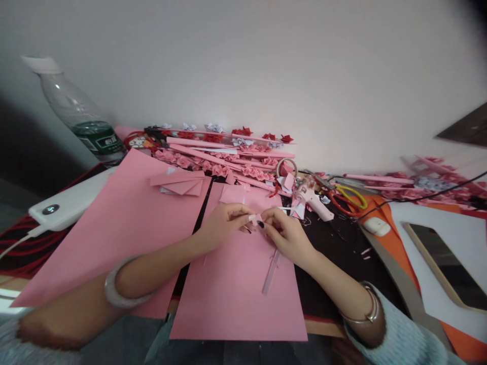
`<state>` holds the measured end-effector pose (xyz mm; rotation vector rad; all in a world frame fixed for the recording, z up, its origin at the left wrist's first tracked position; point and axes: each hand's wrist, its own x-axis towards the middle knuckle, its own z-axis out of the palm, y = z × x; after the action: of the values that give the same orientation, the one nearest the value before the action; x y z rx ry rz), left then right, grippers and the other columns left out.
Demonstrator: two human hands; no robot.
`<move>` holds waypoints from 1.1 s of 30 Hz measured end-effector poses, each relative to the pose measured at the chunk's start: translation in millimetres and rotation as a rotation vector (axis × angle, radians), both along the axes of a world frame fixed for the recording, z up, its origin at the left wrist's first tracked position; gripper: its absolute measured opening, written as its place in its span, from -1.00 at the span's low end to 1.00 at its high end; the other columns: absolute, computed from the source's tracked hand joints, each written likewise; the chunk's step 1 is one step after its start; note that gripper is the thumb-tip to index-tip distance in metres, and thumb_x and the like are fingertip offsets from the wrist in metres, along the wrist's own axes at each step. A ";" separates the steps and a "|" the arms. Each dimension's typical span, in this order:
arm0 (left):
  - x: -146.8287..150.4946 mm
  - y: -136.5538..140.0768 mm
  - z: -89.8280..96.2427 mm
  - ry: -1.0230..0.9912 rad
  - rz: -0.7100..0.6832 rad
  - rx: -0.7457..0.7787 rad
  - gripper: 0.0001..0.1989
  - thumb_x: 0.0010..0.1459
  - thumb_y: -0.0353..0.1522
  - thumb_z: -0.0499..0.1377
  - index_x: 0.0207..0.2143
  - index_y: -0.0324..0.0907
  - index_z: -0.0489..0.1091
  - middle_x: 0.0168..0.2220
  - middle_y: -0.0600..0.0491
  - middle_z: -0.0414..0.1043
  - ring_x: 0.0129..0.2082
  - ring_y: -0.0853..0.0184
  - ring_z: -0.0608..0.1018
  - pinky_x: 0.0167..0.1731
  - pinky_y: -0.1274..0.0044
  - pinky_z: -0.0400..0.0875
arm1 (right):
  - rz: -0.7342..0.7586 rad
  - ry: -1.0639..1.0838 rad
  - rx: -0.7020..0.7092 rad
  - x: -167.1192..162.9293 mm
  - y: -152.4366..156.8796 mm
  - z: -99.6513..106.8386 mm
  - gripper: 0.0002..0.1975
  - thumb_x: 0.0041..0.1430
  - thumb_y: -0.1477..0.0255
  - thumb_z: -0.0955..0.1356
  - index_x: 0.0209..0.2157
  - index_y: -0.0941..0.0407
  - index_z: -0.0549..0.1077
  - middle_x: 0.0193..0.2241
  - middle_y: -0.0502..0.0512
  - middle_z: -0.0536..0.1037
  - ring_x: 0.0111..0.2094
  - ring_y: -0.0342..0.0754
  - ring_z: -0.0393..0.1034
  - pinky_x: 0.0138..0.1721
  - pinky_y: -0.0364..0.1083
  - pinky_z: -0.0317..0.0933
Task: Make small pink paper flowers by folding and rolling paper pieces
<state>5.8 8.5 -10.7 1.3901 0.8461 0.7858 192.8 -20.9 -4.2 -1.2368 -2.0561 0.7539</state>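
Note:
Between my two hands is a small folded piece of pink paper (256,220), pinched at the fingertips. My left hand (230,223) grips its left side with thumb and forefinger. From the other side my right hand (285,230) pinches it, fingers curled and partly hiding it. Under both hands lies a large pink sheet (239,299). A narrow pale strip (270,274) rests on that sheet just below my right hand. Another large pink sheet (125,238) spreads to the left, with several folded pink papers (182,182) on top.
Paper flowers (220,170) and rolled pink sticks line the wall. A pink glue gun (314,202), scissors (348,198) and a tape roll (286,168) lie right of centre. A bottle (87,119) and white power bank (72,200) stand left; a phone (447,263) lies right.

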 end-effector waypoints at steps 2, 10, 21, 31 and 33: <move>1.2 -0.1 -1.2 -0.038 0.018 -0.067 -0.86 0.09 -0.39 0.12 -0.28 -0.27 0.36 -0.40 0.04 0.49 -0.38 0.38 0.56 -0.26 0.49 0.44 | -0.037 0.028 0.009 0.1 0.3 -2.9 -0.83 0.15 0.55 0.20 -0.20 0.12 0.27 -0.58 -0.08 0.33 -0.59 -0.20 0.22 -0.51 -0.21 0.12; 3.1 -1.5 -1.3 -0.028 -0.005 -0.168 -0.82 0.06 -0.41 0.16 -0.24 -0.28 0.36 -0.31 -0.02 0.51 -0.24 0.32 0.56 -0.19 0.46 0.44 | -0.087 -0.036 0.237 -0.9 0.9 -4.0 -0.78 0.12 0.57 0.24 -0.24 0.12 0.45 -0.35 0.11 0.54 -0.38 -0.08 0.41 -0.36 -0.12 0.26; 0.1 -5.6 -2.6 0.048 0.024 0.047 -0.69 0.07 -0.35 0.15 -0.09 -0.19 0.31 -0.37 0.01 0.53 -0.29 0.27 0.56 -0.22 0.41 0.43 | -0.068 -0.064 0.243 -1.8 -2.1 -1.2 -0.75 0.13 0.57 0.24 -0.20 0.12 0.47 -0.31 0.14 0.55 -0.32 -0.06 0.44 -0.29 -0.09 0.30; -1.1 -9.7 6.6 0.266 -0.013 0.244 -0.71 0.09 -0.38 0.07 -0.09 -0.12 0.30 -0.57 0.17 0.47 -0.58 0.42 0.46 -0.53 0.60 0.27 | -0.098 -0.093 0.238 -6.9 -5.2 -2.0 -0.77 0.03 0.59 0.27 -0.25 0.16 0.46 -0.50 0.06 0.48 -0.52 -0.15 0.34 -0.46 -0.16 0.26; -0.9 -10.4 6.6 0.255 -0.015 0.245 -0.70 0.09 -0.39 0.08 -0.08 -0.13 0.30 -0.56 0.17 0.47 -0.59 0.42 0.45 -0.54 0.60 0.27 | -0.125 -0.078 0.247 -7.6 -5.2 -2.8 -0.78 0.01 0.60 0.27 -0.28 0.16 0.46 -0.52 0.05 0.47 -0.54 -0.16 0.33 -0.47 -0.17 0.25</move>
<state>4.9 -1.9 -4.1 1.7395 0.9575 0.7276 185.2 -26.0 -7.0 -1.2553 -2.0403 0.3862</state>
